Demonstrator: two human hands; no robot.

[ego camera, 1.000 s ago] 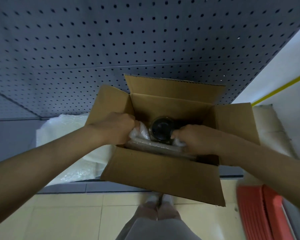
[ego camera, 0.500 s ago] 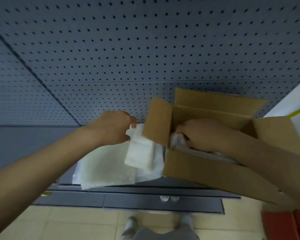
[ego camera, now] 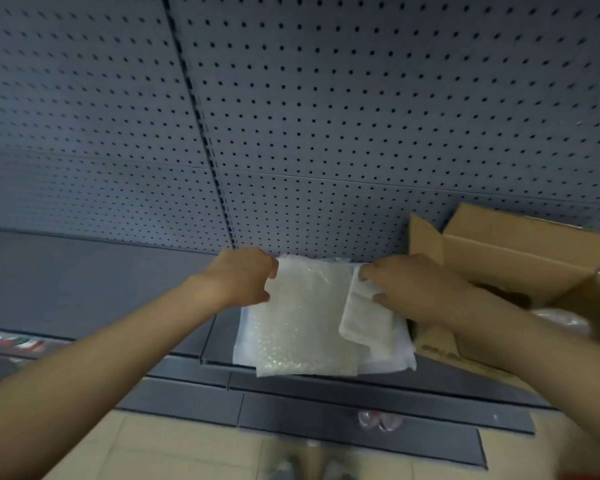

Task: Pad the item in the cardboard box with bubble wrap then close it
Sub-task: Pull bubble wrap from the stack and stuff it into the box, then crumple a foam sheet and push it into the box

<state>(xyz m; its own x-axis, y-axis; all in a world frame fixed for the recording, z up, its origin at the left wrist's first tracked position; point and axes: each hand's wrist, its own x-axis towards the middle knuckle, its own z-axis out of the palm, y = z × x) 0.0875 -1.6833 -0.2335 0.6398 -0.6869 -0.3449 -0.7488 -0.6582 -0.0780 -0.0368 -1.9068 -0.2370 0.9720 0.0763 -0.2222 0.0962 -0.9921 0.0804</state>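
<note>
Bubble wrap (ego camera: 302,327) lies in a loose stack of sheets on the dark shelf (ego camera: 84,282), just left of the open cardboard box (ego camera: 520,258), and the head view, the only one you have, shows both of your hands on its far edge. Your left hand (ego camera: 243,278) has its fingers curled over the top left corner of the big sheet, thumb below, so it pinches that edge rather than lying flat. Your right hand (ego camera: 409,289) grips the smaller folded piece (ego camera: 368,320) that lies on the right side of the stack, fingers bent round its upper end; how far the fingertips wrap under it you cannot tell from here. By my reading you are picking out the next piece of padding. Take one sheet only: hold the stack down with one hand while the other peels its piece free, or the slick layers will slide off the shelf edge together. Carry it to the box loosely, then tuck it down the gap beside the item without crushing the bubbles flat. The item itself is barely visible, only a dark patch inside the box with some wrap (ego camera: 565,320) showing near the front wall. All flaps visible here stand open, so closing comes last.
</note>
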